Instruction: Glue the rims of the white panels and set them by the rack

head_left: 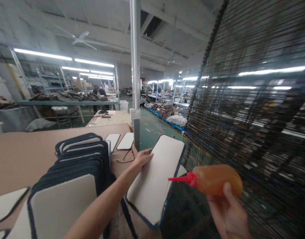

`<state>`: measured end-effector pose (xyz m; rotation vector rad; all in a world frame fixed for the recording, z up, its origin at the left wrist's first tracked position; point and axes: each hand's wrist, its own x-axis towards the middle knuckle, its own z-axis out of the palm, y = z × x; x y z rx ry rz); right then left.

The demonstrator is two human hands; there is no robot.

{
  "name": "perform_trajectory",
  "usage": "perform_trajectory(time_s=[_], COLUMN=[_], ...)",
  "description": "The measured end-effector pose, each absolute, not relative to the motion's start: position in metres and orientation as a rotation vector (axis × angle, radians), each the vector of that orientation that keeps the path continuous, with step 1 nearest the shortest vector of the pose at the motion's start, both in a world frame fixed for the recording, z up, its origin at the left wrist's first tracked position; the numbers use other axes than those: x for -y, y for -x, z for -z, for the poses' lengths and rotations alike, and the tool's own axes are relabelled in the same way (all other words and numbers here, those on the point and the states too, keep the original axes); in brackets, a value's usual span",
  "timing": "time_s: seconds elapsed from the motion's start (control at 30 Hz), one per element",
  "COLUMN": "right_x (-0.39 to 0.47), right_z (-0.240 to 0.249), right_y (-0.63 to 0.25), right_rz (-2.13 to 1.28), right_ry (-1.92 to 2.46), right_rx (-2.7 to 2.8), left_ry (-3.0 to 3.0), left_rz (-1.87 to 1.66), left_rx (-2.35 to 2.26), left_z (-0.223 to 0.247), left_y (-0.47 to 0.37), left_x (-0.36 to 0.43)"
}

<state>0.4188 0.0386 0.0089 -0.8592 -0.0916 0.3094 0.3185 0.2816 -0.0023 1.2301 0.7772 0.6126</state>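
My left hand (143, 158) grips the left long edge of a white rounded panel (158, 176) with a dark border, which is held tilted. In my right hand (227, 209) lies a squeeze bottle (217, 179) of amber liquid, probably glue. Its red nozzle (179, 179) points left, over the panel's right part. The fingers behind the bottle are partly hidden; the thumb shows in front. To the left of my left arm stands a row of similar dark-edged panels (75, 172), packed close together on the table.
The brown-covered table (15, 149) carries more flat panels (125, 141). A metal post (135, 73) with a socket box (135, 114) rises beyond it. On the right stands a tall wire rack (232, 109). Farther off are workbenches, pallets of goods (164, 111) and people.
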Motion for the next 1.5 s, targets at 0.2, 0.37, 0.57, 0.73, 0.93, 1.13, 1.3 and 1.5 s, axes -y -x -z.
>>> perform_trajectory(time_s=[0.2,0.37,0.57,0.73,0.93,1.13,1.3,1.5], right_x=[-0.051,-0.045,-0.038,-0.028,-0.015,-0.035,-0.034,-0.028], right_z=[-0.006,0.001,0.009,0.033,0.055,0.017,0.019,0.022], right_y=[-0.473,-0.482,-0.485,-0.471,-0.442,-0.485,-0.478,-0.441], right_rz=[-0.159,-0.118,-0.127,-0.213,-0.442,-0.243,-0.320,-0.529], right_ry=[0.767,0.757,0.736,0.724,0.777,0.638,0.670,0.538], right_rx=[0.280,0.277,0.246,0.222,0.202,0.130,0.123,-0.041], left_ry=[-1.330,-1.319,-1.330,-1.332,-1.238,-1.247,-1.214,-1.206], left_rz=[-0.600,-0.467,-0.427,-0.446,-0.445,-0.389,-0.511,-0.594], left_rx=[-0.578,-0.429,-0.372,-0.381,-0.478,-0.361,-0.478,-0.577], left_z=[0.012,0.001,-0.014,-0.016,-0.009,-0.010,-0.011,-0.006], left_y=[-0.307,-0.305,-0.303,-0.304,-0.298,-0.288,-0.284,-0.278], left_x=[-0.258,-0.244,-0.229,-0.228,-0.238,-0.223,-0.230,-0.247])
